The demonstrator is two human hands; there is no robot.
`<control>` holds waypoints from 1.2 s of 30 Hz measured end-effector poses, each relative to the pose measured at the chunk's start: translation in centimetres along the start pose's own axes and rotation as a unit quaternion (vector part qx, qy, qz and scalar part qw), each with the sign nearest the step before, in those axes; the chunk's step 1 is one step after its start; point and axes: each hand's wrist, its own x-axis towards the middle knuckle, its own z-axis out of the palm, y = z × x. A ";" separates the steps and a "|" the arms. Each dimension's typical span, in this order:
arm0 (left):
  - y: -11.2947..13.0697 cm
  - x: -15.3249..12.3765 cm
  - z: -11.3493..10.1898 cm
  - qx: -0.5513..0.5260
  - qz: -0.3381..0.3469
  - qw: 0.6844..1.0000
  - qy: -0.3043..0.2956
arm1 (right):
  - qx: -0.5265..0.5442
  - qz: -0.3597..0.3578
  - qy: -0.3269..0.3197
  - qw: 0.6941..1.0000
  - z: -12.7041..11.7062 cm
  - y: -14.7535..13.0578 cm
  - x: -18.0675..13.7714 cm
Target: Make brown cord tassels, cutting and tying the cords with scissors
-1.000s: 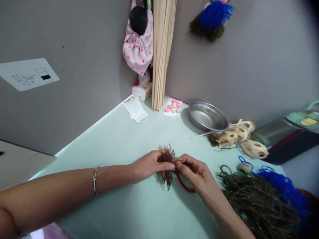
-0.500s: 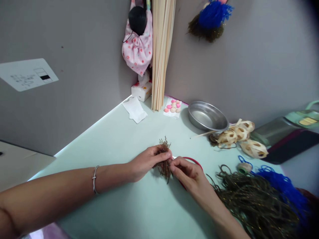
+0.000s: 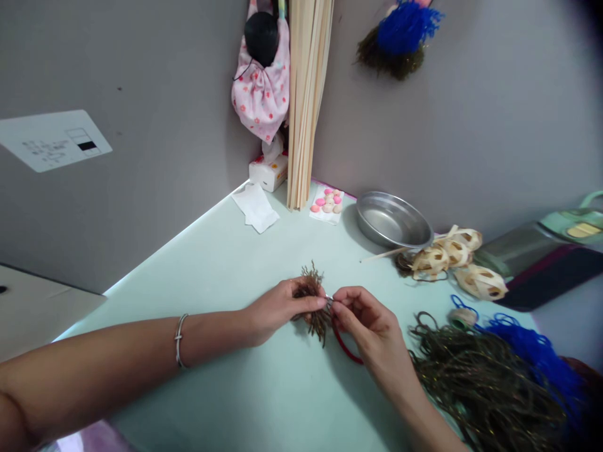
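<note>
My left hand [image 3: 277, 307] is closed around a short bundle of brown yarn [image 3: 309, 287], its frayed ends sticking out above and below the fingers. Close beside it, my right hand [image 3: 370, 323] pinches thumb and forefinger together at the bundle's right edge. What lies in that pinch is too small to make out. A small shiny metal piece [image 3: 328, 299] shows between the two hands. Below the right fingers curves a red loop [image 3: 346, 346], partly hidden by the hand; its kind cannot be told.
To the right lie a heap of dark brown yarn [image 3: 485, 376], blue yarn [image 3: 532, 345] and woven strip balls [image 3: 480, 281]. Farther back stand a metal bowl [image 3: 393, 220], pink and cream pieces [image 3: 328, 201] on paper, a tissue box [image 3: 268, 172] and upright wooden strips [image 3: 306, 107].
My right hand has shifted slightly right and up, its pinch a little apart from the left fingers. The red loop now shows lower, under the hand. My left hand keeps its hold.
</note>
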 end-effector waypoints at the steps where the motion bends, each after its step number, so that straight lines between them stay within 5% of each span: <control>1: 0.1 0.0 -0.1 -0.017 -0.001 1.000 0.012 | -0.001 0.011 -0.019 1.000 0.0 0.1 0.0; 5: 0.3 0.2 -0.3 -0.029 0.003 0.999 0.033 | -0.017 0.053 -0.082 0.995 -0.2 0.4 0.0; 15: -0.8 -0.4 0.2 0.102 0.053 0.993 -0.030 | -0.098 0.004 -0.069 0.993 -0.5 0.5 -0.1; 21: -0.8 0.0 -0.1 0.054 0.047 0.997 0.008 | -0.011 0.023 -0.043 0.999 -0.2 0.6 -0.1; 29: -0.4 -0.1 -0.1 0.087 0.030 0.995 -0.022 | 0.025 0.021 -0.032 0.999 0.1 1.3 -0.3; 36: -0.1 0.0 0.3 -0.036 -0.027 0.999 -0.006 | 0.009 0.037 -0.051 0.998 0.1 1.1 -0.4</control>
